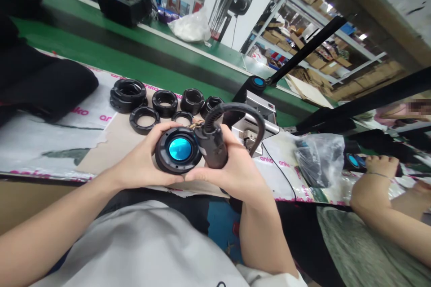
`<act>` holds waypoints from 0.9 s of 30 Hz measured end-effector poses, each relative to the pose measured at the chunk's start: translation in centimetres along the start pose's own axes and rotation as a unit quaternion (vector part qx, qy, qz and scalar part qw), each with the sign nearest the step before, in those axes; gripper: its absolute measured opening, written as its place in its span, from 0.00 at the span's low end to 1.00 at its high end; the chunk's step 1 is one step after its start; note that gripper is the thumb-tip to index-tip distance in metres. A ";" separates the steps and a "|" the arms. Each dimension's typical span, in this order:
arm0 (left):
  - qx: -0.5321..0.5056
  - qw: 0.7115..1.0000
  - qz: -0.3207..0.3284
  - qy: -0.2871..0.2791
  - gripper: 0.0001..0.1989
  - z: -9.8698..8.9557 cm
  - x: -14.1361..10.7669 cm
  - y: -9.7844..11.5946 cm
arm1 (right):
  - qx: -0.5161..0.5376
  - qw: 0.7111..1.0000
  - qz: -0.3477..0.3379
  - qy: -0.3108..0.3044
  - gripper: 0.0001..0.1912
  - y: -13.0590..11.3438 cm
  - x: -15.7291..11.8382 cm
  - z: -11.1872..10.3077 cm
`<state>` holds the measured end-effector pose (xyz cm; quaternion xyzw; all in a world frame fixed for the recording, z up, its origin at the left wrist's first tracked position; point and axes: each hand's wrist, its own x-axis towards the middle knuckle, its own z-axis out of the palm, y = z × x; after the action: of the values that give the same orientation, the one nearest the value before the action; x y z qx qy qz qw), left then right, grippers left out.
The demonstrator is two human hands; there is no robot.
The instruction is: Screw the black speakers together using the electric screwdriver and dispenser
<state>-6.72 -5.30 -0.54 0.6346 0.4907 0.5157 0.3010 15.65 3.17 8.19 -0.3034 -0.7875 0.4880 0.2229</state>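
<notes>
My left hand (pixel 144 161) is wrapped round the side of a round black housing (pixel 161 156) with a shiny blue disc (pixel 180 148) in its middle. In my right hand (pixel 232 168) is a dark cylindrical part (pixel 215 148), from which a thick black corrugated hose (pixel 247 109) curves up and to the right. Thin wires show between the housing and the cylinder, and the two parts are close together. Just beyond my hands, several black rings (pixel 144 120) lie on and beside a sheet of brown cardboard (pixel 101 154).
A metal device (pixel 262 114) with a cable stands right of the rings. Dark cloth (pixel 50 80) lies at left. Behind is a green conveyor (pixel 134 49) with a black box (pixel 116 6) and a white bag (pixel 191 26). At right, another person's hand (pixel 382 165) is near a plastic bag (pixel 319 159).
</notes>
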 end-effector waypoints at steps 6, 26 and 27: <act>-0.016 1.000 -0.004 0.001 0.48 0.1 0.4 0.6 | -0.014 0.999 -0.022 0.019 0.42 0.2 0.1 0.7; -0.047 0.998 0.037 0.018 0.64 0.2 -0.2 -0.3 | -0.102 0.993 0.055 -0.013 0.41 -1.9 0.5 0.5; -0.046 0.998 0.031 0.029 0.64 0.4 -0.1 0.0 | -0.098 0.994 0.053 -0.007 0.42 -1.7 0.5 0.5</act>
<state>-6.38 -5.37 -0.73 0.6196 0.4556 0.5649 0.2990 14.47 2.61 9.56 -0.3615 -0.8161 0.4215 0.1600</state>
